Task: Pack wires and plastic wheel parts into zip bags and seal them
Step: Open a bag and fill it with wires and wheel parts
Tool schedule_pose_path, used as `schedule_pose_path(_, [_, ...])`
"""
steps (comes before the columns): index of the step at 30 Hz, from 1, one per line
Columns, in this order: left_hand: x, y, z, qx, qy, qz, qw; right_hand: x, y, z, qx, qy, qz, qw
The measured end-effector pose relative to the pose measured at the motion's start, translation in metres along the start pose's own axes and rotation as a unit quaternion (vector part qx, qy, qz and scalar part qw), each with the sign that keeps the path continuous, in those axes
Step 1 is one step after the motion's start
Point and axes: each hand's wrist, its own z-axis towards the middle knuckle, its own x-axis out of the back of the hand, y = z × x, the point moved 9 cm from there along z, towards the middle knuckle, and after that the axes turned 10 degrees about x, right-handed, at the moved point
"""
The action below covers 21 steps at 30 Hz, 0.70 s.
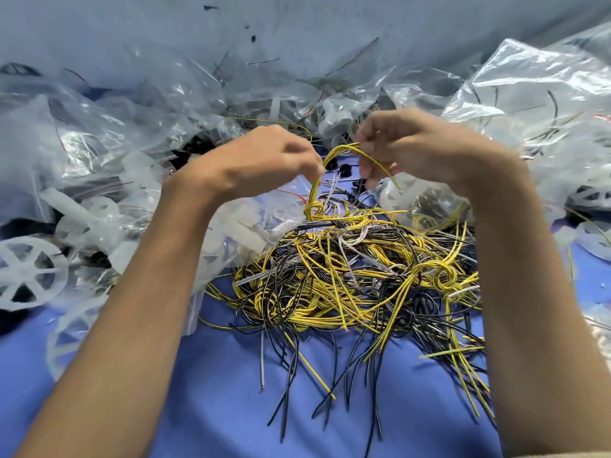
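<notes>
A bundle of yellow wires arches up from a tangled pile of yellow, black and white wires on the blue table. My left hand pinches the left side of the arch. My right hand pinches its top and right side. Both hands are raised above the pile. White plastic wheel parts lie at the left edge, partly under clear zip bags.
Heaps of clear plastic bags, several holding wires and white parts, ring the pile at the left, back and right. Small black parts lie behind the raised wires. More white wheel pieces lie at the right. Loose wire ends spread toward me.
</notes>
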Motion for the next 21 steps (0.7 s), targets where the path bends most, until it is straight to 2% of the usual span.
schedule_pose_path(4, [-0.007,0.006,-0.002,-0.018,0.021,0.116,0.993,0.006,0.001,-0.001,-0.003,0.019,0.043,0.999])
schedule_pose_path(5, [-0.008,0.009,-0.002,-0.023,0.026,0.129,0.991,0.008,0.003,-0.001,-0.006,0.019,0.019,1.000])
schedule_pose_path(7, [-0.009,0.015,-0.001,-0.025,0.038,0.145,0.988,0.015,0.006,0.001,-0.010,0.020,-0.104,0.994])
schedule_pose_path(9, [-0.009,0.020,-0.001,-0.027,0.047,0.143,0.988,0.021,0.002,0.004,-0.005,0.037,-0.233,0.972])
schedule_pose_path(12, [-0.010,0.026,-0.001,-0.028,0.058,0.133,0.989,0.019,-0.015,0.005,0.022,0.060,-0.281,0.957])
schedule_pose_path(16, [-0.013,0.029,0.000,-0.035,0.063,0.151,0.986,-0.011,-0.024,0.008,0.050,-0.031,-0.328,0.943])
schedule_pose_path(19, [-0.015,0.023,0.001,-0.024,0.053,0.162,0.985,-0.024,-0.019,0.007,0.044,-0.085,-0.288,0.953])
schedule_pose_path(21, [-0.013,0.019,0.001,-0.017,0.049,0.142,0.989,-0.021,-0.013,0.008,0.041,-0.084,-0.261,0.961])
